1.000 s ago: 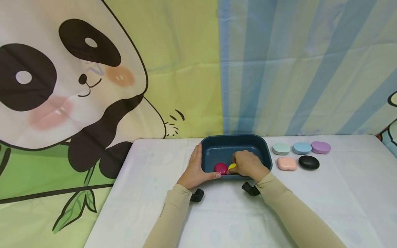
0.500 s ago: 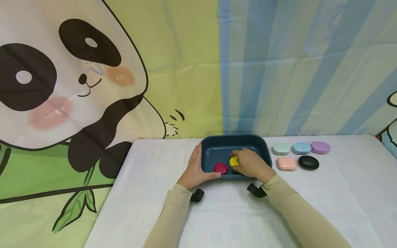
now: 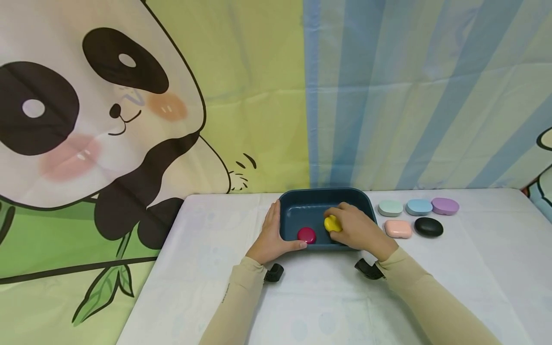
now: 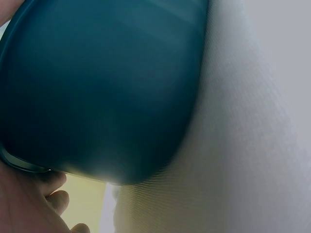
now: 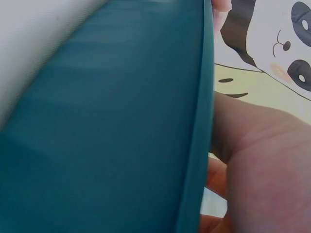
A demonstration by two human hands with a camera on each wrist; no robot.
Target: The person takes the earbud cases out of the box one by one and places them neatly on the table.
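Note:
The left hand [image 3: 273,235] rests against the near left corner of a dark blue rectangular tray [image 3: 327,191]. Its straight fingers lie along the tray's left wall, with the thumb on the front rim. Inside the tray's right half, the right hand [image 3: 355,230] pinches a small yellow rounded case [image 3: 332,223] between thumb and fingers. A red rounded case [image 3: 306,235] lies in the tray near the front wall, by the left thumb. The tray's outer wall [image 4: 107,87] fills much of the left wrist view. In the right wrist view, the tray rim [image 5: 197,126] hides the fingertips and the yellow case.
Right of the tray on the white-covered table [image 3: 207,230] lie mint [image 3: 390,208], light blue [image 3: 419,207], purple [image 3: 445,206] and pink [image 3: 398,229] small cases. A black oval one [image 3: 429,226] sits beside the pink one. A printed panda curtain [image 3: 258,96] hangs behind the table.
The right hand has lifted the yellow case off the front part of the tray and moved right with it. The left hand and the red case have stayed in place.

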